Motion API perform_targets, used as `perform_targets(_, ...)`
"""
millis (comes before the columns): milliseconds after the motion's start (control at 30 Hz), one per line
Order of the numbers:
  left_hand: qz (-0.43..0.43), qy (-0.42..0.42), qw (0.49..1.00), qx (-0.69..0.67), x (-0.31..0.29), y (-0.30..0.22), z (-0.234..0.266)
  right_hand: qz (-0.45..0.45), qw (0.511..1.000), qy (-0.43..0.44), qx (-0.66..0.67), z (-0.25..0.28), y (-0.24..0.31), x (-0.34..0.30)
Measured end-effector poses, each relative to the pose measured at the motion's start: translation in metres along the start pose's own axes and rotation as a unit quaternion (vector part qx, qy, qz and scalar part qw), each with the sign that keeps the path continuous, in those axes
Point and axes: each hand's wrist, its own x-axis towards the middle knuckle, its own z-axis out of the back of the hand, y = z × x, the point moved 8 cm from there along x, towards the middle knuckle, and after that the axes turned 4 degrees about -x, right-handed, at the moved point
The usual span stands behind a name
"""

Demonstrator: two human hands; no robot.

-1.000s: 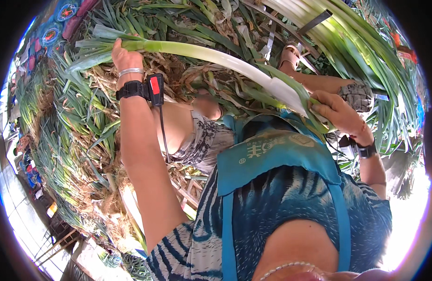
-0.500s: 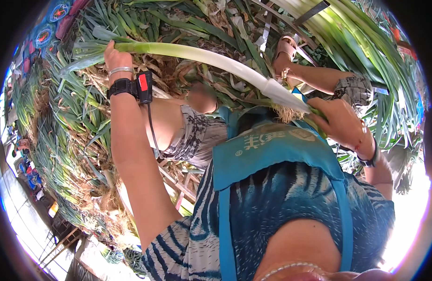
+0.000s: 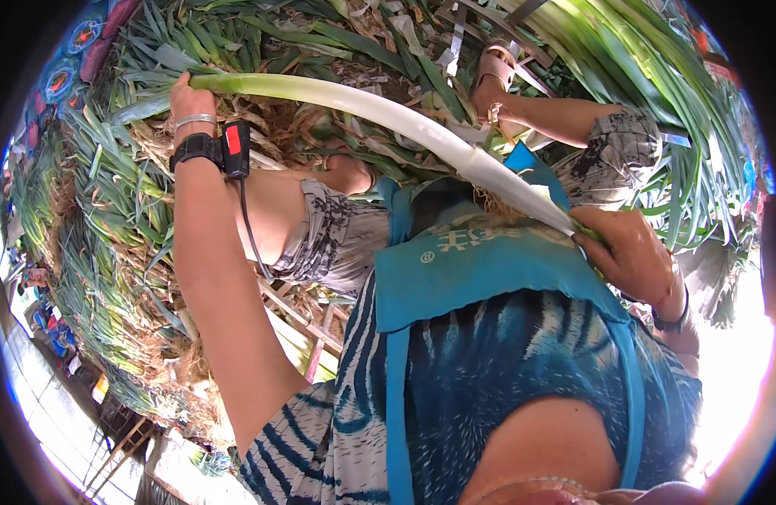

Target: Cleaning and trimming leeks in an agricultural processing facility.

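A long leek [image 3: 362, 101] with a white shaft and green top arches across in front of me. My left hand [image 3: 192, 103] is closed round its green end at the upper left. At the lower right, my right hand [image 3: 630, 251] pinches a pale strip of outer skin [image 3: 539, 200] that stretches away from the shaft's root end. The stringy roots [image 3: 493, 204] hang just above my blue apron [image 3: 489, 282]. My right fingers partly cover the strip's greenish tip.
Heaped leeks [image 3: 110, 236] fill the left side. Loose leaves and dry peelings [image 3: 405, 50] litter the ground ahead. A bundle of long leeks [image 3: 623, 76] lies at the upper right, beside a strapped sandal [image 3: 497, 67]. Wooden slats [image 3: 299, 316] show below my left leg.
My right hand has drawn down toward my body, with the skin strip pulled farther along. The leek and my left hand sit slightly farther left in view.
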Motion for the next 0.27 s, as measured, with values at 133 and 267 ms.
perform_targets(133,-0.115,0.029,0.985,0.128,0.022,0.019,0.032,-0.022,0.999,0.037,-0.027,-0.003,-0.013,-0.014)
perform_targets(267,-0.164,0.044,0.781,0.6,0.021,0.037,0.054,-0.213,0.974,0.071,-0.017,-0.008,-0.105,-0.069)
